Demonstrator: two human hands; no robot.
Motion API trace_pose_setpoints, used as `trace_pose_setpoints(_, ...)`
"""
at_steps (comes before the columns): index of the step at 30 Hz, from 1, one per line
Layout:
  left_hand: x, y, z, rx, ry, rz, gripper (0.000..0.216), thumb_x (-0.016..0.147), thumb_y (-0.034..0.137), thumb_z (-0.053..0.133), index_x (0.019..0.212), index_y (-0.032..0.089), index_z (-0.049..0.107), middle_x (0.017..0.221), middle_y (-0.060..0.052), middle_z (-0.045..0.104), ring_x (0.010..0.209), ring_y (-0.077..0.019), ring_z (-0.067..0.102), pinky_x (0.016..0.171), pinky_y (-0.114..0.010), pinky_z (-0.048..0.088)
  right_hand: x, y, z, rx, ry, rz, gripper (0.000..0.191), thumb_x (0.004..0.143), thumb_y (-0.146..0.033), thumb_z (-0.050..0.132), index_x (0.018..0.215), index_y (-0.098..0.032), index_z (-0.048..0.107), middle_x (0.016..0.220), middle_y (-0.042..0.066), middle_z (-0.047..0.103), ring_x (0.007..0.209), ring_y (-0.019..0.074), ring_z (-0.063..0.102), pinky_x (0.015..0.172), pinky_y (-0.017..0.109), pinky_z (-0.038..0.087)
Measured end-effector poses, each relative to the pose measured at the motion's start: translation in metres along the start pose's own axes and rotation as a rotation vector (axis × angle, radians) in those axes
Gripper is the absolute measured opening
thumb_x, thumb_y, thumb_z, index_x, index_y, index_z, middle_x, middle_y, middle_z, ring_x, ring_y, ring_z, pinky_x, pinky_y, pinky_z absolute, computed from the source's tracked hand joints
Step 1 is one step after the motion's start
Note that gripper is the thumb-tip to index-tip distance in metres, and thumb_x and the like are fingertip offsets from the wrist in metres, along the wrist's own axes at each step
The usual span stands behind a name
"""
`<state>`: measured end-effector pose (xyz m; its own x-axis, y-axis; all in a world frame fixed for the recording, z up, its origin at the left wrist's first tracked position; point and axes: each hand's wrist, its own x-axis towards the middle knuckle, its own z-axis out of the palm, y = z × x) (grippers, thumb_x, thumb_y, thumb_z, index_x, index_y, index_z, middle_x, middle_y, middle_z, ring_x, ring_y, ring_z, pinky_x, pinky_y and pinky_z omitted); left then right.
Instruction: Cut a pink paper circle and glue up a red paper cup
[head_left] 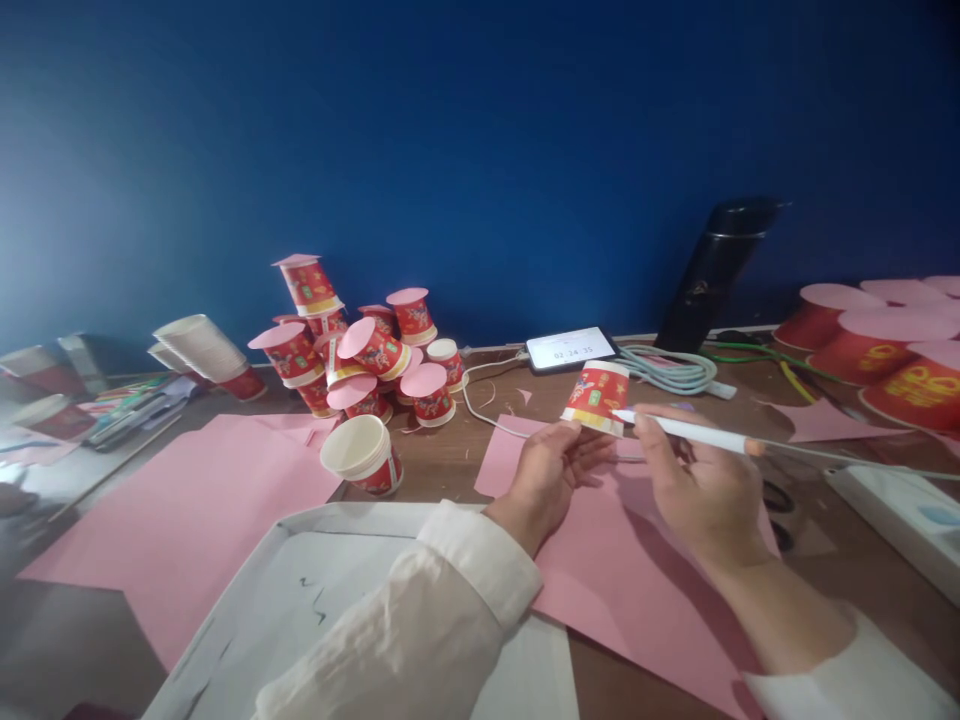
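A red printed paper cup (600, 396) is turned bottom up above pink paper (622, 570). My left hand (546, 474) grips its lower edge, thumb against the yellow band and the other fingers partly hidden. Between the thumb and fingers of my right hand (701, 500) is a white pen (697, 432) with an orange end. The pen's tip points left and meets the cup's right side in view; whether it touches I cannot tell. Scissors handles (777, 500) show partly just right of my right hand.
Several red cups with pink discs (375, 350) are piled at the wall. Nearby are a cup stack (361, 450), a phone (571, 350), a coiled cable (667, 368), a black bottle (716, 270), a power strip (900, 520) and large red tubs (885, 345). A white board (300, 600) lies in front.
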<state>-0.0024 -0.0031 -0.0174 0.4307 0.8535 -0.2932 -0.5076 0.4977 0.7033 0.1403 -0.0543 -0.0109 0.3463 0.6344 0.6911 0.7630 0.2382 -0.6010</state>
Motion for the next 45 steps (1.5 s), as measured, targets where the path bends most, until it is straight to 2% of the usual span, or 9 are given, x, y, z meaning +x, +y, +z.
trace_pose_setpoints(6,-0.0007,0.0005,0.0012,0.011,0.001,-0.023,0.025,0.097,0.020,0.051,0.091,0.011,0.075,0.094,-0.014,0.080,0.082,-0.0209,0.077,0.051,-0.025,0.050,0.0003,0.0000,-0.0002,-0.032,0.009,-0.015,0.028,0.098,-0.047,0.061,0.102,-0.024,0.077,0.089,0.007,0.082,0.065,0.0198,0.073,0.065,0.033,0.059)
trace_pose_setpoints(11,-0.0024,0.0011,0.0021,0.003,0.002,-0.016,0.025,0.096,0.019,0.052,0.092,0.011,0.076,0.095,-0.015,0.081,0.082,-0.0215,0.077,0.054,-0.025,0.052,-0.0004,0.0012,-0.0005,-0.074,0.017,-0.031,0.030,0.098,-0.047,0.061,0.103,-0.023,0.078,0.084,0.007,0.082,0.062,0.0192,0.071,0.062,0.032,0.057)
trace_pose_setpoints(16,-0.0030,0.0020,0.0020,0.002,-0.007,-0.025,0.026,0.096,0.018,0.052,0.094,0.010,0.077,0.099,-0.016,0.081,0.082,-0.0214,0.077,0.055,-0.025,0.052,0.0008,0.0014,-0.0002,-0.090,-0.001,-0.114,0.028,0.100,-0.042,0.060,0.104,-0.021,0.078,0.095,0.009,0.083,0.074,0.0207,0.075,0.072,0.034,0.059)
trace_pose_setpoints(18,-0.0038,0.0027,0.0029,-0.003,0.001,-0.027,0.027,0.097,0.017,0.052,0.092,0.010,0.077,0.097,-0.016,0.081,0.081,-0.0207,0.077,0.060,-0.025,0.055,0.0015,0.0012,0.0003,-0.090,-0.012,-0.149,0.027,0.101,-0.040,0.059,0.103,-0.021,0.078,0.098,0.010,0.083,0.082,0.0230,0.077,0.077,0.036,0.060)
trace_pose_setpoints(23,-0.0060,0.0039,0.0078,-0.067,0.026,0.002,0.028,0.098,0.013,0.051,0.086,0.009,0.076,0.091,-0.015,0.080,0.083,-0.0198,0.077,0.085,-0.031,0.060,0.0011,-0.0008,0.0006,-0.072,-0.033,-0.219,0.022,0.101,-0.035,0.059,0.106,-0.022,0.077,0.103,0.011,0.082,0.096,0.0261,0.078,0.086,0.040,0.061)
trace_pose_setpoints(26,-0.0052,0.0033,0.0087,-0.097,0.039,0.030,0.025,0.097,0.012,0.053,0.083,0.010,0.075,0.087,-0.015,0.079,0.081,-0.0195,0.076,0.091,-0.032,0.059,-0.0003,-0.0022,-0.0003,-0.080,-0.043,-0.274,0.020,0.101,-0.032,0.059,0.108,-0.023,0.076,0.104,0.011,0.082,0.099,0.0264,0.077,0.090,0.041,0.061)
trace_pose_setpoints(33,-0.0044,0.0020,0.0054,-0.091,0.016,0.021,0.019,0.095,0.017,0.058,0.089,0.009,0.074,0.087,-0.013,0.078,0.083,-0.0210,0.076,0.090,-0.034,0.058,-0.0023,-0.0008,-0.0004,-0.098,-0.057,-0.299,0.017,0.101,-0.030,0.061,0.107,-0.024,0.075,0.104,0.008,0.082,0.098,0.0249,0.078,0.088,0.037,0.062)
trace_pose_setpoints(38,-0.0037,0.0005,0.0053,-0.094,0.015,0.058,0.019,0.095,0.016,0.057,0.086,0.010,0.074,0.088,-0.013,0.078,0.082,-0.0199,0.075,0.094,-0.035,0.056,-0.0001,-0.0016,-0.0025,-0.085,-0.092,-0.270,0.019,0.101,-0.034,0.060,0.102,-0.024,0.075,0.100,0.007,0.083,0.093,0.0246,0.079,0.080,0.036,0.061)
trace_pose_setpoints(45,-0.0035,0.0018,0.0054,-0.037,-0.018,-0.018,0.023,0.097,0.017,0.054,0.091,0.010,0.074,0.089,-0.013,0.078,0.084,-0.0198,0.075,0.082,-0.031,0.057,0.0002,0.0020,-0.0019,-0.132,-0.025,-0.227,0.021,0.100,-0.035,0.060,0.102,-0.022,0.076,0.099,0.009,0.083,0.093,0.0254,0.078,0.084,0.036,0.059)
